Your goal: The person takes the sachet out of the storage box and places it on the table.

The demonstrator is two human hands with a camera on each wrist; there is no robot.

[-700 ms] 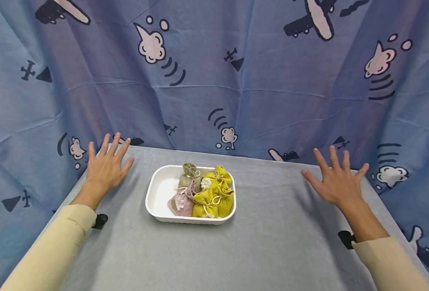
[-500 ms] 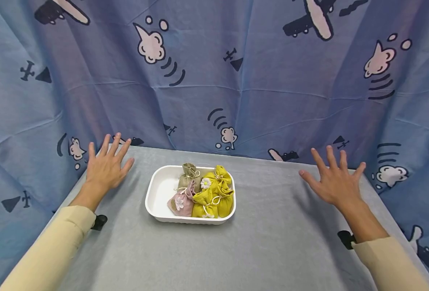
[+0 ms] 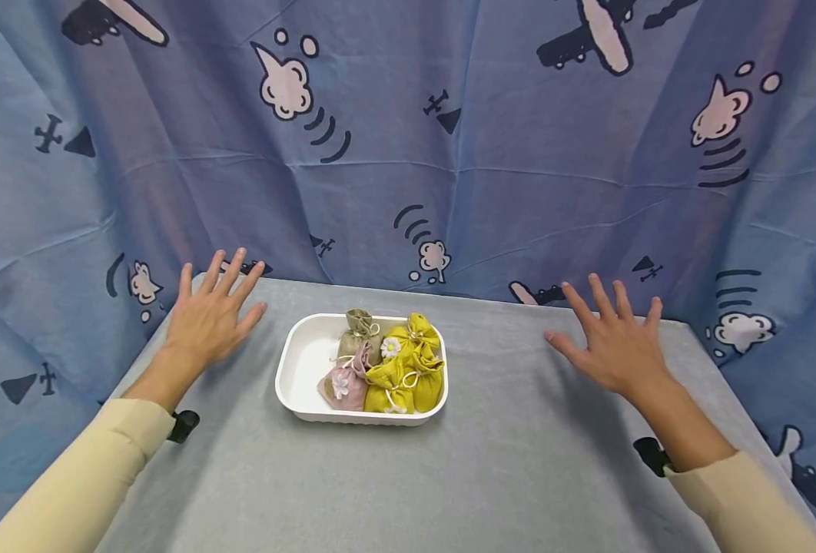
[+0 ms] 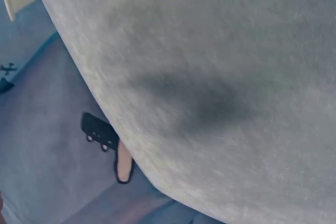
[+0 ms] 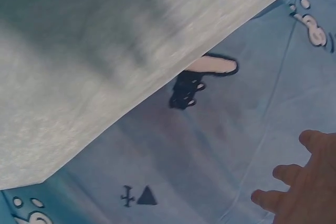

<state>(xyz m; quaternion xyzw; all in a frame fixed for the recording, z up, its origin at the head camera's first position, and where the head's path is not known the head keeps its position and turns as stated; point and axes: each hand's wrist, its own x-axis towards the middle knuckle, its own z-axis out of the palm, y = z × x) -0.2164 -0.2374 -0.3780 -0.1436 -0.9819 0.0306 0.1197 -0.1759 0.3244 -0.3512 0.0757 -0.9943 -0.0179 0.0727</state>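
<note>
Blue printed curtain behind a grey table. Left hand and right hand: fingers spread apart, holding nothing. Between them, nearer the left, one white tray; contents: yellow pouches crowded at its right end, against one pink pouch and one olive pouch. Possible mishap: any pouch, if pulled, could drag its tightly packed neighbours.

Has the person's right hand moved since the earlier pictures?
Yes: in the head view, the right hand has moved leftward, closer to the white tray.
</note>
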